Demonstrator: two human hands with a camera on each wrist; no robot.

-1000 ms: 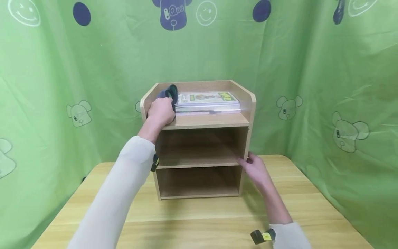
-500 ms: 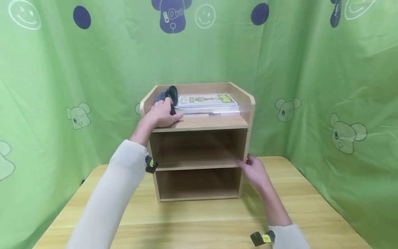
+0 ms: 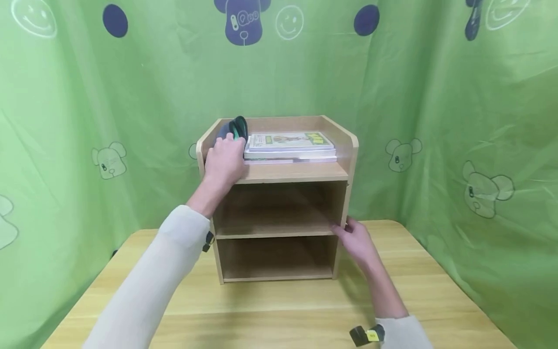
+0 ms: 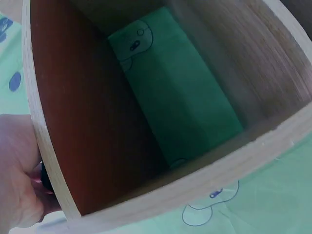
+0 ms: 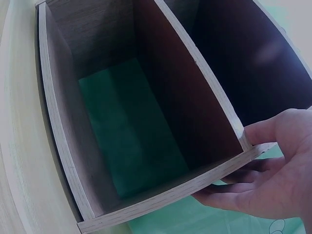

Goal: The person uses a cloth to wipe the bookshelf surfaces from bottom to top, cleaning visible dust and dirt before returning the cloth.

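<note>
A small wooden shelf unit [image 3: 279,235] stands on the table. My left hand [image 3: 224,162] is at the left end of its top shelf, fingers curled over a dark blue-black item with upright loops [image 3: 239,128], green on the inside. What kind of thing it is cannot be made out, as the hand covers most of it. Beside it on the right lies a stack of books [image 3: 289,145]. My right hand [image 3: 358,242] grips the unit's right side panel; in the right wrist view its thumb lies at the middle board's edge and its fingers are outside the panel.
The unit's two lower compartments [image 3: 279,208] face me with open fronts. It rests on a light wooden table [image 3: 279,320]. A green patterned curtain [image 3: 457,121] hangs behind and on both sides.
My left hand spread its thumb away from the dark looped item half a second ago, then drew its fingers in on it again. The loops shifted slightly. The right hand has stayed put.
</note>
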